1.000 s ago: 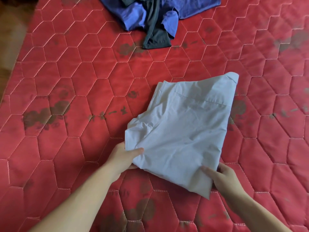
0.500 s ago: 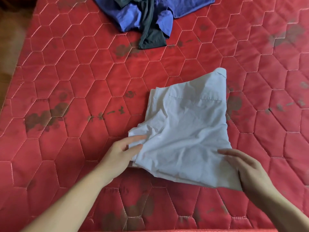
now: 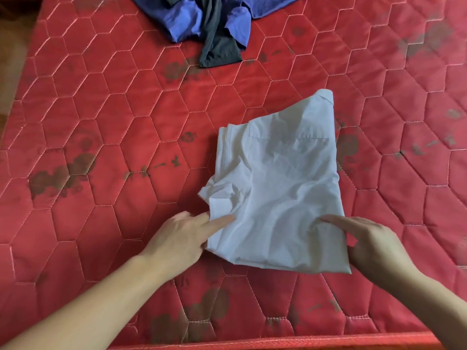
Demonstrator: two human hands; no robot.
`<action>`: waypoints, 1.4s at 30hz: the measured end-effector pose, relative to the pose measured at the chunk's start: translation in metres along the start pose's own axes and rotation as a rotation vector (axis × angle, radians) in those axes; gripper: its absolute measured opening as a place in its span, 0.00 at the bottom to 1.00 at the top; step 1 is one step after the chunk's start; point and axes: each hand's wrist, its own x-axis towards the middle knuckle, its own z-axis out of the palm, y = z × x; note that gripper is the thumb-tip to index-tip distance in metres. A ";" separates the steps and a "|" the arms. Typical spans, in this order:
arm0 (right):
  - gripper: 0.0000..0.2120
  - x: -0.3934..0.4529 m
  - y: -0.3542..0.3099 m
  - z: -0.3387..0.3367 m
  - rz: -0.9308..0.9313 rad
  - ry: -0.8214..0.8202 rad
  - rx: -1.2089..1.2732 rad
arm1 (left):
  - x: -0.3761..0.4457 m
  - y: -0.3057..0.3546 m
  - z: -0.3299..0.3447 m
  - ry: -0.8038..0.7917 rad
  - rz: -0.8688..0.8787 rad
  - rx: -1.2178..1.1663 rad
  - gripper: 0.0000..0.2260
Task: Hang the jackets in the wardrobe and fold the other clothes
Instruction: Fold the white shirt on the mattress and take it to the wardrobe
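Both hands have released: left hand [image 3: 180, 238], right hand [image 3: 371, 242] flat-fingered on crumpled white shirt [image 3: 278, 188].

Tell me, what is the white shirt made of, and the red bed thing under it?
The white shirt looks like thin woven cloth, maybe cotton: matte, with many fine creases. The red mattress seems padded fabric with a slight sheen, stitched in puffy hexagons, with dark stains.

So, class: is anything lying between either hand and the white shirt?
Nothing visible. The left hand rests straight fingers on the white shirt at its near left edge, and the right hand touches its near right corner.
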 end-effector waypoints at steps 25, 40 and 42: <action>0.10 -0.003 0.009 -0.005 0.461 -0.183 1.047 | 0.021 0.019 0.020 0.127 -0.844 -1.077 0.22; 0.18 0.074 0.018 0.008 0.581 0.273 0.512 | 0.086 0.010 0.017 -0.037 -0.859 -1.146 0.08; 0.20 0.078 0.015 0.003 0.519 0.318 0.472 | 0.084 0.009 0.016 0.084 -0.831 -1.117 0.04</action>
